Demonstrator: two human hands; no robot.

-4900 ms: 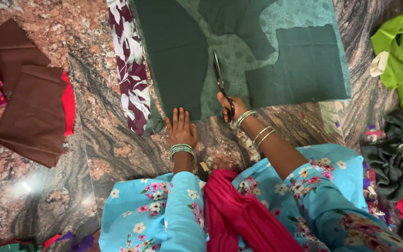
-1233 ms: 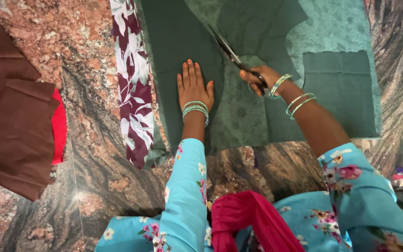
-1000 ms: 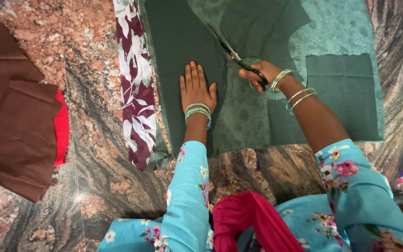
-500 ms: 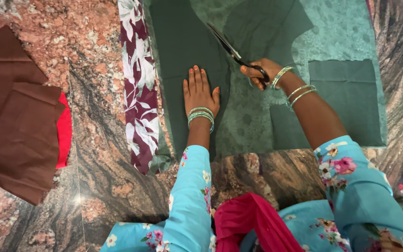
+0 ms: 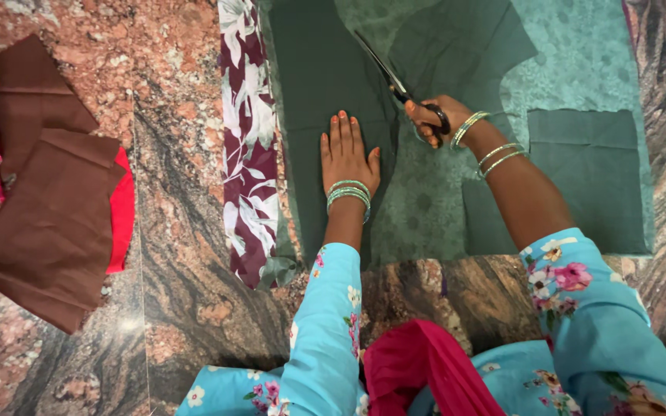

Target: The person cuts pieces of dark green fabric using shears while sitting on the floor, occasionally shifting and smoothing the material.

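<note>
My left hand point(image 5: 346, 156) lies flat, fingers together, on a long dark green fabric piece point(image 5: 325, 85) spread over a lighter patterned teal cloth point(image 5: 580, 62). My right hand point(image 5: 435, 119) grips black-handled scissors point(image 5: 395, 80), whose blades point up and left along the edge of the dark green piece. Another dark green cut piece point(image 5: 456, 46) lies just right of the blades. A rectangular dark green piece point(image 5: 587, 177) sits to the right of my right forearm. Both wrists carry green bangles.
A maroon floral fabric strip point(image 5: 244, 146) runs along the left edge of the green cloth. Folded brown cloth point(image 5: 48, 208) over red cloth point(image 5: 122, 204) lies on the granite floor point(image 5: 171, 254) at left. A pink scarf point(image 5: 418, 370) drapes over my lap.
Since about five seconds ago both hands have moved up the cloth; the scissors have advanced along the dark green piece's edge. In the last second the hands have barely shifted; the view has drifted slightly.
</note>
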